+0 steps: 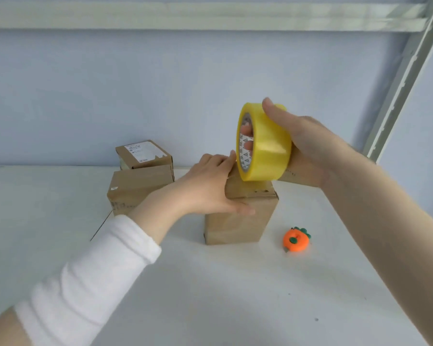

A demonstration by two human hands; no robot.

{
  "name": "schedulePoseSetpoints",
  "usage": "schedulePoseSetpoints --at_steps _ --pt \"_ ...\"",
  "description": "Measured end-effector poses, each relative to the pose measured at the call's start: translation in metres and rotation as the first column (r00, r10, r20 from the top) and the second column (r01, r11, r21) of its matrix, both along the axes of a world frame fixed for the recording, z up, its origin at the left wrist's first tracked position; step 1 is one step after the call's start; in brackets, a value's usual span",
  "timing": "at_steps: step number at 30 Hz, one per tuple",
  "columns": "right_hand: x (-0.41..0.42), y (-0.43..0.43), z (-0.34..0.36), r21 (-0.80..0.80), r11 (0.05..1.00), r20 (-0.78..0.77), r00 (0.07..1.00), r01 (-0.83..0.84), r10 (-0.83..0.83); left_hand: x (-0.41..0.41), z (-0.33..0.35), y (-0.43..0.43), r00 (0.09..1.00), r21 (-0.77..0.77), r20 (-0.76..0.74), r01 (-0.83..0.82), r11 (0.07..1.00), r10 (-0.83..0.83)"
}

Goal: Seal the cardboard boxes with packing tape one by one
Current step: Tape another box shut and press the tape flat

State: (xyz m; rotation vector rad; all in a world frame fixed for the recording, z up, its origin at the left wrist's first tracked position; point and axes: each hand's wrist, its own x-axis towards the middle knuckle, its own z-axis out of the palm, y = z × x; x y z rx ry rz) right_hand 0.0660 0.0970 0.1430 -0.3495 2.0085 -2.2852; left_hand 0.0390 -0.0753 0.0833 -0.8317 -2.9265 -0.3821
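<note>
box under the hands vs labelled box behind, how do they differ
The front box stands under the left hand and tape roll; the labelled box sits untouched by the wall. Only the labelled box bears a white label; the front box shows none. Both are brown cardboard.

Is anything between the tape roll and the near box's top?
Nothing visible. The right hand holds the tape roll just above the near box; the left hand rests on its left edge.

One head-worn wide-angle view, looking forward and down — close over the table point(210, 283)
</note>
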Motion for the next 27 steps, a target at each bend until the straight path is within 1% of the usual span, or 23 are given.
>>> schedulePoseSetpoints --at_steps 2,3,5,7,9,12,14,15,18,19,21,23,25,27 --pt "-0.007 -0.004 -0.016 0.105 0.994 -0.101 0.995 0.03 -0.019 -0.013 -0.001 0.0 0.998 0.087 0.061 -0.025 0.996 0.019" --pt "-0.009 -0.006 -0.026 0.162 0.984 -0.151 0.987 0.076 -0.051 -0.019 -0.001 0.0 0.995 0.121 0.099 -0.029 0.992 0.017" --pt "-0.012 -0.013 -0.039 0.207 0.96 -0.218 0.965 0.19 -0.145 -0.03 0.001 0.002 0.987 0.149 0.163 -0.033 0.988 0.008" --pt "-0.014 -0.018 -0.042 0.181 0.946 -0.256 0.941 0.27 -0.22 -0.038 0.002 0.003 0.984 0.132 0.178 -0.036 0.991 0.012" --pt "-0.009 -0.018 -0.04 0.095 0.948 -0.289 0.919 0.305 -0.267 -0.041 0.001 0.001 0.982 0.092 0.19 -0.042 0.995 0.024" --pt "0.007 -0.014 -0.053 0.036 0.938 -0.403 0.864 0.345 -0.303 -0.043 -0.002 0.0 0.981 0.071 0.193 -0.051 0.996 0.037" --pt "0.017 -0.012 -0.065 -0.022 0.947 -0.403 0.865 0.319 -0.301 -0.041 -0.004 0.001 0.983 0.087 0.179 -0.056 0.995 0.04" --pt "0.019 -0.011 -0.07 -0.022 0.951 -0.402 0.868 0.307 -0.29 -0.041 -0.003 0.002 0.983 0.096 0.179 -0.061 0.994 0.043" --pt "0.022 -0.016 -0.07 0.065 0.938 -0.415 0.864 0.341 -0.285 -0.038 -0.002 0.003 0.98 0.09 0.188 -0.075 0.993 0.057" --pt "0.024 -0.018 -0.067 0.056 0.932 -0.415 0.858 0.357 -0.304 -0.038 -0.001 0.003 0.981 0.077 0.188 -0.072 0.994 0.056" --pt "0.034 -0.02 -0.062 -0.024 0.918 -0.414 0.832 0.396 -0.37 -0.037 0.002 0.001 0.977 0.059 0.205 -0.064 0.996 0.051" --pt "0.052 -0.022 -0.068 -0.074 0.911 -0.399 0.825 0.407 -0.401 -0.037 0.002 -0.001 0.975 0.071 0.219 -0.059 0.996 0.042" --pt "0.073 -0.024 -0.085 -0.077 0.902 -0.349 0.836 0.425 -0.423 -0.038 0.0 0.0 0.978 0.076 0.209 -0.042 0.996 0.025" --pt "0.086 -0.024 -0.101 -0.067 0.882 -0.317 0.829 0.466 -0.461 -0.038 0.0 0.003 0.98 0.062 0.198 -0.042 0.997 0.029"
